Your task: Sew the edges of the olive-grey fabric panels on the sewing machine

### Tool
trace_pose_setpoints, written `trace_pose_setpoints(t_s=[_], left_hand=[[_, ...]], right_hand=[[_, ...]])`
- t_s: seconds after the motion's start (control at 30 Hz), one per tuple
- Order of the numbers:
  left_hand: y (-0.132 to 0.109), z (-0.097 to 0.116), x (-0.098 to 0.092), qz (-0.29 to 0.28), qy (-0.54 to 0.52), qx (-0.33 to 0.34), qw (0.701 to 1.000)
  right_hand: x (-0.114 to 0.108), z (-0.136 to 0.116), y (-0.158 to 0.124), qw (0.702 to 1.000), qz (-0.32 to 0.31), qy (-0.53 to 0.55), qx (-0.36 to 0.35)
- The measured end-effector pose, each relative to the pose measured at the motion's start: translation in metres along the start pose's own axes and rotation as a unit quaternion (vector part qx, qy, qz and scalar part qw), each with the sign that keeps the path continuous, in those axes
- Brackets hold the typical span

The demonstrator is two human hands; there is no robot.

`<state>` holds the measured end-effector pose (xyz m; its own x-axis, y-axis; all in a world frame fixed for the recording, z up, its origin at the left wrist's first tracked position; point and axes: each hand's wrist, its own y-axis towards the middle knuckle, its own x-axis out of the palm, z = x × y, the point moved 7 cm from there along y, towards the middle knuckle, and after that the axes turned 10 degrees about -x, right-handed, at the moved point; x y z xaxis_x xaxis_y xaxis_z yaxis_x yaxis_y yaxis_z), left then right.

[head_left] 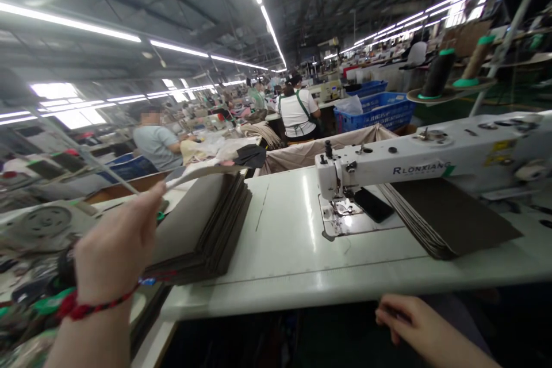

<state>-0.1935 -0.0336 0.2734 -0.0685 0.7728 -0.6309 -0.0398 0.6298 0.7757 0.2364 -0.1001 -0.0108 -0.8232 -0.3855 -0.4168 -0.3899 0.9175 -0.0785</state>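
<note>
My left hand [118, 236], with a red and black cord bracelet at the wrist, is raised over the left end of a thick stack of dark grey-brown fabric panels [194, 218]. Its fingers close on the edge of a fabric panel [202, 171], which curves up along the far side of the stack. My right hand [405, 319] hangs just below the table's front edge, fingers curled; what they hold, if anything, is hidden. Ahead of it stands a white sewing machine [388, 164]. A second fabric stack [457, 218] lies under the machine's arm.
A black phone [373, 204] lies beside the needle plate on the pale table [284, 230]. Thread cones [437, 75] stand at the upper right. Behind the table are a cloth-lined bin [302, 155], blue crates [379, 109] and two seated co-workers. Another machine [47, 218] is at left.
</note>
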Motion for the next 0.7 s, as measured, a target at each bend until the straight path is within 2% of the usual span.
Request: trace_pose_setpoints(t_s=[0.03,0.1,0.17,0.3,0.37,0.47,0.6,0.7], left_hand=[[-0.01,0.0,0.017,-0.025,0.048,0.032,0.998],[-0.032,-0.003,0.047,-0.094,0.072,0.077,0.99],[-0.047,-0.009,0.062,-0.138,0.058,0.07,0.986],[-0.05,-0.012,0.061,-0.151,0.068,0.013,0.986],[-0.046,-0.006,0.062,-0.166,0.039,0.03,0.985],[-0.045,0.003,0.068,-0.189,-0.025,0.093,0.977],[-0.049,0.016,0.067,-0.133,-0.056,0.119,0.982],[-0.057,0.048,0.056,-0.072,-0.132,0.097,0.984]], right_hand=[[0.006,0.005,-0.004,1.0,-0.022,-0.011,0.006],[0.011,0.016,-0.011,0.998,-0.055,-0.025,0.013],[0.008,0.026,-0.017,0.997,-0.059,-0.037,0.017],[-0.007,0.032,-0.02,0.997,-0.038,-0.063,0.02],[-0.014,0.027,-0.018,0.997,-0.02,-0.078,0.011],[-0.028,0.009,-0.013,0.994,0.041,-0.094,-0.028],[-0.039,-0.02,0.004,0.978,0.098,-0.146,-0.113],[-0.036,-0.034,0.034,0.957,0.099,-0.234,-0.144]])
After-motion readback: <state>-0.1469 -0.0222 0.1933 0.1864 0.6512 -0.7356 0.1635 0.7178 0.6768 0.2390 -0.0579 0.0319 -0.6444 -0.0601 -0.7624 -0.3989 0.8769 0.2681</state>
